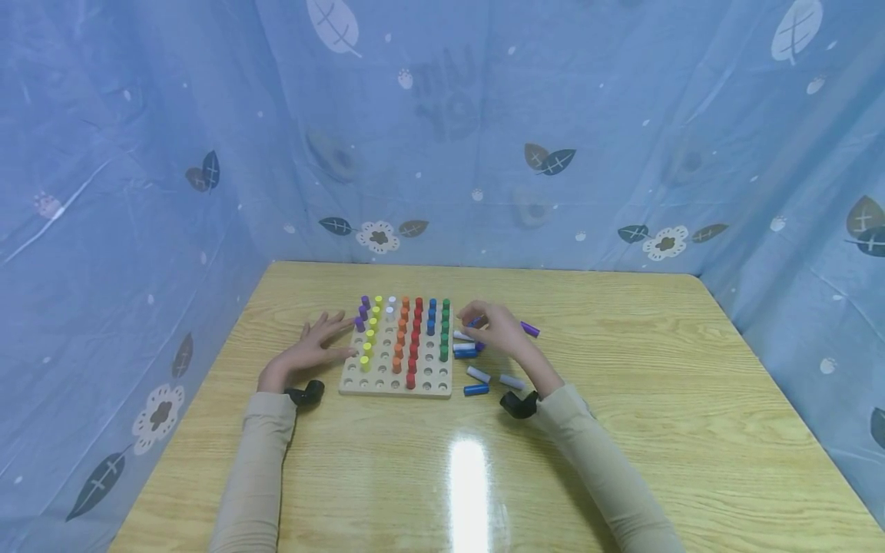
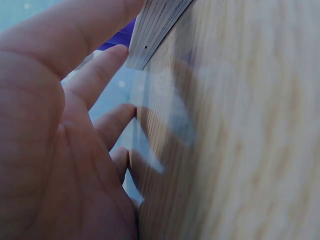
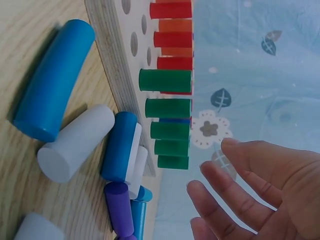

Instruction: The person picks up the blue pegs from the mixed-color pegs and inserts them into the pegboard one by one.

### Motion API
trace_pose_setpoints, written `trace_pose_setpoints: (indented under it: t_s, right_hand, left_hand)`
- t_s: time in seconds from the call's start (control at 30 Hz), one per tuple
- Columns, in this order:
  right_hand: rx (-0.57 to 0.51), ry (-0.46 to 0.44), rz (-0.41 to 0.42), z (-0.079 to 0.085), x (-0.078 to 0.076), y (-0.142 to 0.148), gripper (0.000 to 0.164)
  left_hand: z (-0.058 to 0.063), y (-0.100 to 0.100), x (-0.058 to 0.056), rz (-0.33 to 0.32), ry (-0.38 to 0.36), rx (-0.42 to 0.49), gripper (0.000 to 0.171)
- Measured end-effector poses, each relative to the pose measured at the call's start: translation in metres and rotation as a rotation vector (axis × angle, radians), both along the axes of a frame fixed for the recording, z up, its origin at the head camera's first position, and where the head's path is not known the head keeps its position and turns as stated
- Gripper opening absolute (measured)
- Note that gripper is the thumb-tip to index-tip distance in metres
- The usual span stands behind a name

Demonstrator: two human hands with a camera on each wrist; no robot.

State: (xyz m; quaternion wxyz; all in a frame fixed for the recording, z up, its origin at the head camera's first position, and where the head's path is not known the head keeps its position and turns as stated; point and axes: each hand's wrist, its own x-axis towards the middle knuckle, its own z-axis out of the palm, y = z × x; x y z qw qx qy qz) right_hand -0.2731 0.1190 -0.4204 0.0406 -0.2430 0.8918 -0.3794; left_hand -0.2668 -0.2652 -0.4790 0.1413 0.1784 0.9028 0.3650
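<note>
A wooden pegboard (image 1: 394, 392) holds upright pegs in colour columns: purple pegs (image 1: 362, 312), yellow, white, orange, red pegs (image 1: 414, 338), blue and green pegs (image 3: 165, 80). My left hand (image 1: 311, 349) is spread at the board's left side, its fingers extended; in the left wrist view the fingertips (image 2: 119, 52) reach the board's edge. Just off the board's right edge hovers my right hand (image 1: 499, 326), above loose pegs. Its fingers are loosely bent, and the right wrist view shows nothing between thumb and fingers.
Right of the board lie loose pegs: a blue peg (image 1: 476, 390), a white peg (image 1: 478, 375), another white peg (image 1: 512, 381), a purple peg (image 1: 529, 329) and several more. Blue patterned curtain (image 1: 477, 153) surrounds the wooden table (image 1: 359, 476) at the back and sides.
</note>
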Motion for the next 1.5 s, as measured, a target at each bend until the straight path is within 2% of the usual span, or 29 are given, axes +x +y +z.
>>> trace_pose_setpoints:
  t_s: [0.33,0.57,0.77,1.03,1.33,1.5]
  right_hand:
    - [0.010,0.037,0.026,-0.002,0.009,0.007,0.024]
    - [-0.011,0.015,0.016,-0.004,0.015,0.013,0.023]
    - [-0.001,0.042,0.035,-0.008,0.019,0.019,0.022]
    - [0.005,-0.023,0.043,-0.012,0.027,0.026,0.023]
    - [0.028,0.012,0.121,-0.012,0.038,0.030,0.020]
    - [0.057,0.003,0.127,-0.012,0.044,0.031,0.022]
  left_hand:
    - [0.001,0.001,0.001,0.001,0.001,-0.008,0.072]
    - [0.001,0.000,0.001,-0.010,0.018,-0.019,0.071]
    - [0.002,-0.001,0.000,-0.016,0.029,-0.031,0.071]
    - [0.001,-0.001,-0.001,-0.013,0.021,-0.025,0.071]
    - [-0.003,-0.003,-0.003,-0.001,-0.004,0.014,0.073]
    - [-0.004,-0.003,-0.003,-0.001,-0.010,0.017,0.073]
